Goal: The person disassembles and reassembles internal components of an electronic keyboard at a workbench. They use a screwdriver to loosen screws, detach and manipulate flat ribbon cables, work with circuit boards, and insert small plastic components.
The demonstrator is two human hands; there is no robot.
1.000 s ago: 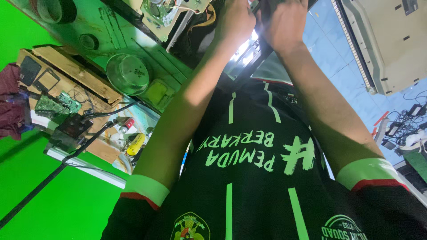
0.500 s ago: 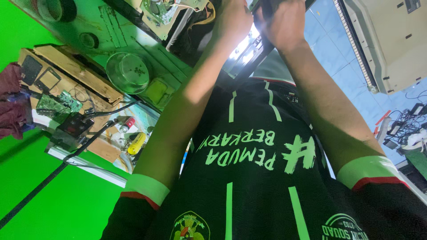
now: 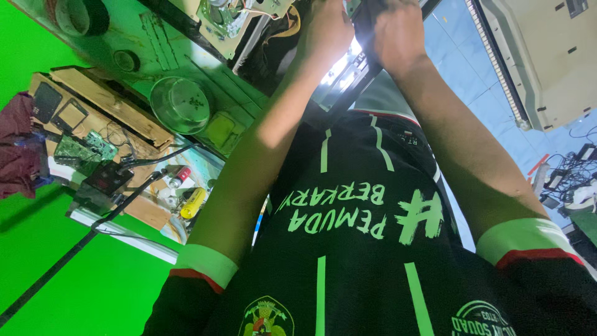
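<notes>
Left hand: we see the left hand (image 3: 326, 28) at about 12 o'clock of the view, fingers curled onto the near edge of the dark framed panel (image 3: 348, 81); how tightly they close we cannot tell.
Right hand: the right hand (image 3: 398, 37) lies just beside it at 1 o'clock, fingers wrapped over the same dark edge, tips cut off by the top border.
Panel: a long, thin, dark-rimmed piece with a bright glowing strip, running from 12 toward 10 o'clock, partly behind both forearms.
Risk, slip: we judge that both holds sit close together at one end, so the free end could sag, twist or strike the circuit board (image 3: 239, 12) at 11 o'clock.
Risk, bench: a swing could sweep the metal bowl (image 3: 180, 102), the yellow tube (image 3: 193, 202) or the small green boards (image 3: 84, 149) at 9 o'clock.
Risk, cable: the black cable (image 3: 106, 218) at 8 o'clock could snag.
Hidden: fingertips, the panel's far end and its face.
Unclear: the pale casing (image 3: 547, 56) at 2 o'clock is cropped; glare washes out the strip.
</notes>
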